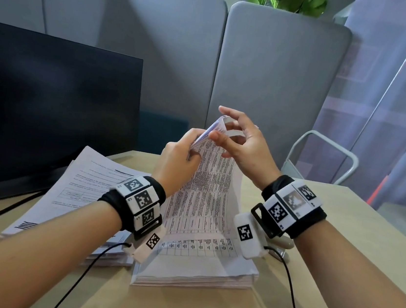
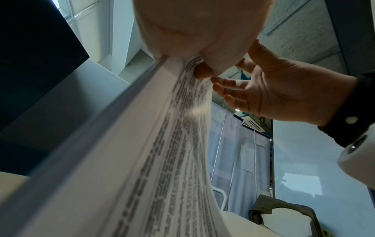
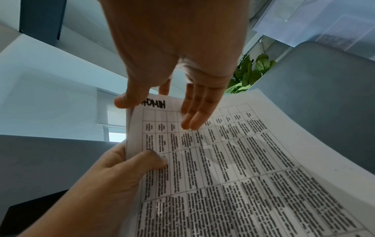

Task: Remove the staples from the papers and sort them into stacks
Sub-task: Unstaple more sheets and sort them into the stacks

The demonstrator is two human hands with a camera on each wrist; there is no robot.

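Dark monitor [image 1: 49,109] at the left of the surface [image 1: 309,282], two paper stacks [image 1: 195,268] in front of it. Above the nearer stack a printed packet [image 1: 203,187] is lifted by its top corner. The left hand [image 1: 181,156] pinches that corner, thumb over the table print. The right hand [image 1: 241,143] touches the top edge with loosely spread fingers [image 3: 194,118].
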